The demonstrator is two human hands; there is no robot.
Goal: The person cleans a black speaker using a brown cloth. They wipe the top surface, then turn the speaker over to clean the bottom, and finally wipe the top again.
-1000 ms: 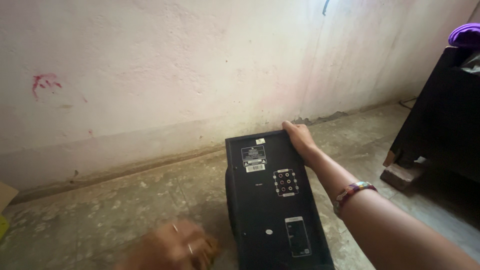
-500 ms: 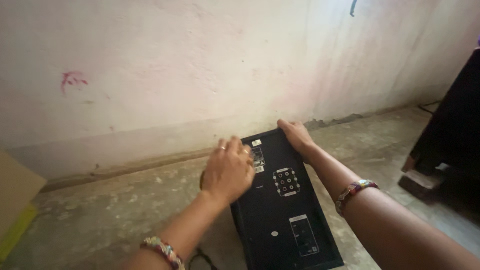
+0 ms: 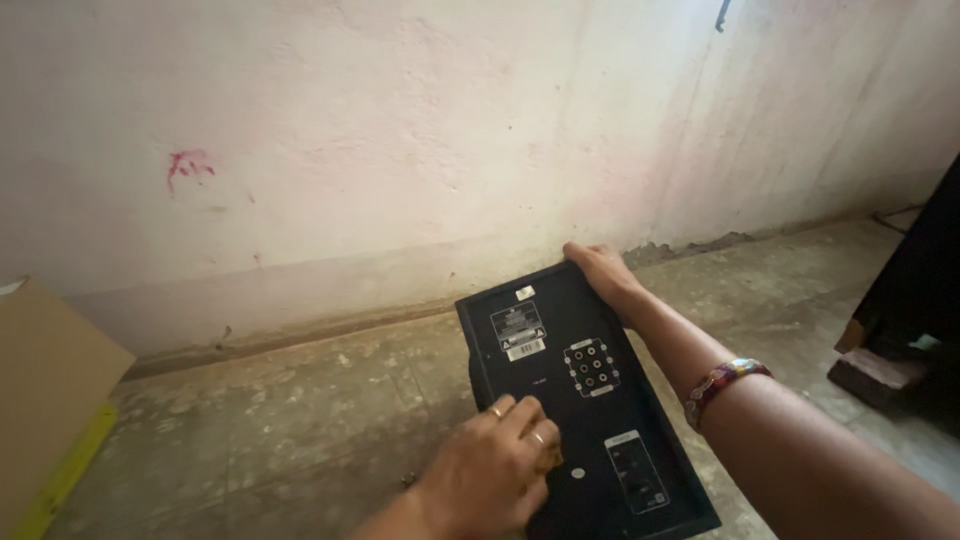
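Black speaker cabinet lies on the concrete floor, rear panel up, tilted so its far end points at the pale wall. Panel carries a white sticker, a cluster of round sockets and a small grey plate near the close end.

Judgement on handling: a rigid boxed body, probably fairly heavy for its size, with hard smooth faces that offer little friction. The sockets and the panel look like the weak spots; best held at the outer edges and corners, one hand at each end, not by the fittings.

Right hand has its grip closed over the far right corner, fingers wrapped on the edge. Left hand rests on the panel near its left edge, fingers curled, with something small and brownish under the fingertips; cannot tell what, nor whether the grip is clenched on it.

Cardboard box sits at far left, dark furniture at far right.
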